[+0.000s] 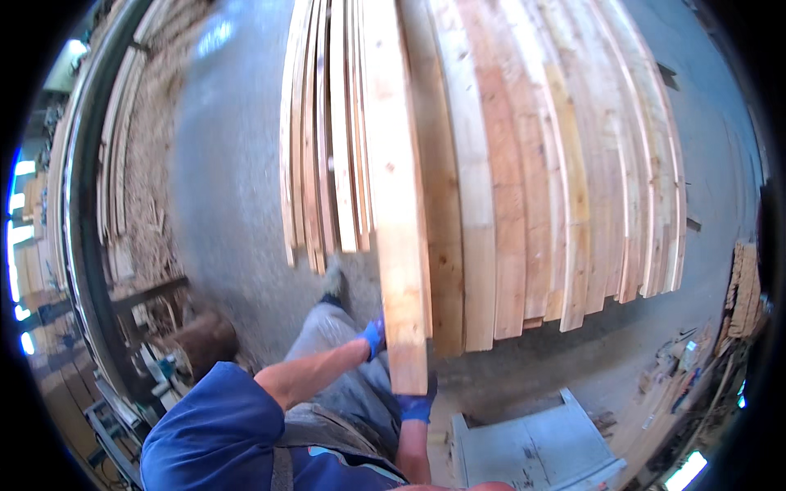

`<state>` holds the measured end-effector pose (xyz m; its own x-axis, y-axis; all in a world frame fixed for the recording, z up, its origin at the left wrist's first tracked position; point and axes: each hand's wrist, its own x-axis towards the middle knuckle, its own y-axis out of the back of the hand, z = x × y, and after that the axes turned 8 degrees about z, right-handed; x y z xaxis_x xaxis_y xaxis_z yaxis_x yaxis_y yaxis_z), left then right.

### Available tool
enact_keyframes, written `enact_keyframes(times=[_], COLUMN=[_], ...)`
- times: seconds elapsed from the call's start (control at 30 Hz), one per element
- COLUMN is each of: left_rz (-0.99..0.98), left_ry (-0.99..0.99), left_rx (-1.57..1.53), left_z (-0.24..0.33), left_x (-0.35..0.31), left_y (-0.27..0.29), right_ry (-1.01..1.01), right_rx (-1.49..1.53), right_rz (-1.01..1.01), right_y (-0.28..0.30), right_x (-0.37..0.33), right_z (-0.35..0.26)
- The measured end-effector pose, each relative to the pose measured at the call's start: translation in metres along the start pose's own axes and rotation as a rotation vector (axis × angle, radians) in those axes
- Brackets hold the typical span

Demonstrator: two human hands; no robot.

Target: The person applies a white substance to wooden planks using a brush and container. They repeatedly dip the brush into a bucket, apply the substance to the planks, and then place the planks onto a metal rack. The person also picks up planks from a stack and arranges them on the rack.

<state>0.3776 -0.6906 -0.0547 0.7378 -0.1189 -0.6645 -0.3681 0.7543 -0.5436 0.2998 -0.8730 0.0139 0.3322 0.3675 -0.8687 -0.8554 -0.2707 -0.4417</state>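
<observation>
A long pale wooden plank (405, 327) runs away from me, its near end raised in front of my body. My left hand (375, 336), in a blue glove, holds the plank by its left edge; its fingertips go out of sight behind the wood. At the near end my right hand (417, 406), also gloved in blue, grips the plank from below and the right side, partly covered by it. Just right of the held plank lies a wide layer of planks (508, 188) side by side, their near ends uneven. Narrower boards (315, 188) stand close together on its left.
A grey-white cabinet or bench (532, 450) stands at the lower right. Along the left runs a dark metal rail (80, 221), with wood shavings (160, 139) and a log (205, 335) beside it. Scraps and stacked wood (741, 295) line the right side.
</observation>
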Motion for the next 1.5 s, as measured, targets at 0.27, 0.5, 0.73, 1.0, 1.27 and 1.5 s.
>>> enact_keyframes(times=[0.27, 0.5, 0.73, 1.0, 1.27, 1.5], left_rz=[0.105, 0.071, 0.020, -0.225, 0.013, 0.044], left_ry=[0.275, 0.432, 0.447, 0.392, 0.352, 0.182], left_rx=[0.003, -0.115, -0.298, -0.862, -0.668, -0.499], left_z=[0.015, 0.040, 0.096, 0.134, 0.187, 0.164], left_x=[-0.030, -0.014, 0.024, 0.082, 0.055, 0.082], left_y=[0.002, -0.010, 0.009, 0.010, -0.056, -0.051], right_ry=[0.359, 0.228, 0.101, -0.003, 0.820, 0.473], right_rx=[-0.855, -0.371, -0.249, -0.210, -1.440, -0.923], right_rz=[-0.110, 0.090, 0.014, -0.194, -0.077, -0.185], right_y=[-0.033, -0.047, -0.081, -0.150, -0.165, -0.193], right_x=[-0.019, 0.036, 0.061, 0.063, 0.035, 0.017], right_z=[0.016, 0.011, 0.028, 0.042, 0.046, 0.031])
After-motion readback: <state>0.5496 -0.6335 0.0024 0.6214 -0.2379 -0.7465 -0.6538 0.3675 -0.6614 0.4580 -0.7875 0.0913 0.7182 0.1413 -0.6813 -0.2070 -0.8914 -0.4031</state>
